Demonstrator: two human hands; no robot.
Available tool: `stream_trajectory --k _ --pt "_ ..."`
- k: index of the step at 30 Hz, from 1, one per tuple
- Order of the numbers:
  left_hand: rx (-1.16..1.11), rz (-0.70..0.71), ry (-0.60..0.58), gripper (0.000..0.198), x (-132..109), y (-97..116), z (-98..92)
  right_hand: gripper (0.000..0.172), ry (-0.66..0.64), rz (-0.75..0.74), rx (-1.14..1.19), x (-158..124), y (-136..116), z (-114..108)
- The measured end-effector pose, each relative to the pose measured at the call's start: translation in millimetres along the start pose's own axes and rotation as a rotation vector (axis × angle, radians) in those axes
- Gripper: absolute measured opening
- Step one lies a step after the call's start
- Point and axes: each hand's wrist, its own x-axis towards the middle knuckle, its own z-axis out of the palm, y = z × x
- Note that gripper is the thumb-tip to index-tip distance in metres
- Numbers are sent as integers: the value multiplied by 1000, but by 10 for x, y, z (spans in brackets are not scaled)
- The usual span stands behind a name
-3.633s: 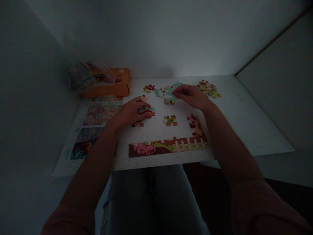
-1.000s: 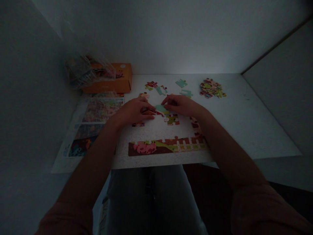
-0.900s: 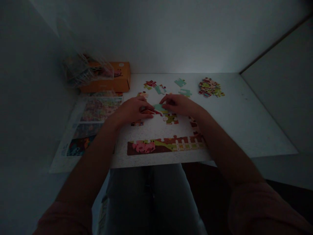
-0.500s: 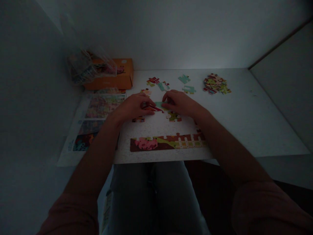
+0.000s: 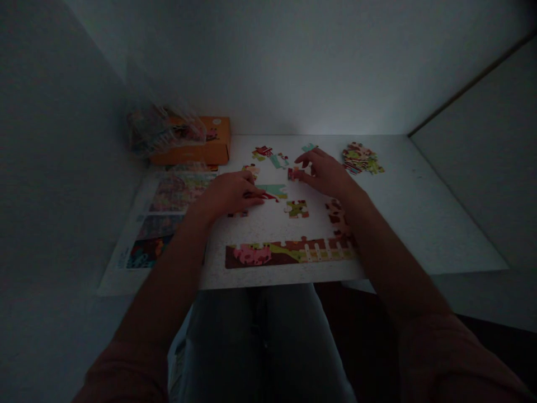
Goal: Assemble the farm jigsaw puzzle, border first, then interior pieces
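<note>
My left hand (image 5: 232, 193) lies low over the table, thumb and fingers closed at the left end of a red-and-teal strip of puzzle pieces (image 5: 272, 192). The hand hides part of that strip. To its right, my right hand (image 5: 325, 172) has thumb and fingertips at a small red and pink puzzle piece (image 5: 292, 174), which it appears to pinch. A green puzzle piece (image 5: 297, 209) lies just below the strip. Nearer the front edge runs a joined row of pieces with a pink pig (image 5: 251, 254) and a white fence. Brown-spotted pieces (image 5: 337, 215) stand above its right end.
Loose pieces, among them a red one (image 5: 263, 151) and a teal one (image 5: 279, 161), lie behind my hands. A heap of pieces (image 5: 363, 158) sits at the back right. At the left are an orange box (image 5: 218, 150), a clear plastic bag (image 5: 146, 131) and a printed picture sheet (image 5: 145, 224).
My right hand has moved right and away from the teal end of the strip, uncovering it and the small red and pink piece. My left hand stays at the strip. The view has shifted slightly.
</note>
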Motion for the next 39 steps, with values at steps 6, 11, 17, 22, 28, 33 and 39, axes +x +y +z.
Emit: stream_trajectory --k 6,11,17,22,28,33,39 --pt "22 -14 20 41 1 -77 -15 74 -78 19 -100 619 78 120" --pt "-17 -96 95 58 5 -81 44 31 -211 66 -114 1020 19 65" --pt "-28 -140 115 60 22 -86 101 41 -221 171 37 924 -1 -9" --pt "-73 -122 117 59 31 -118 119 46 -213 138 63 858 -35 13" --pt "-110 -116 128 61 38 -138 119 51 -80 203 307 692 116 -109" --pt "-125 -123 119 63 48 -135 90 45 129 194 426 131 573 -293" --pt "-145 -112 119 67 61 -172 73 39 312 377 371 -83 961 -253"
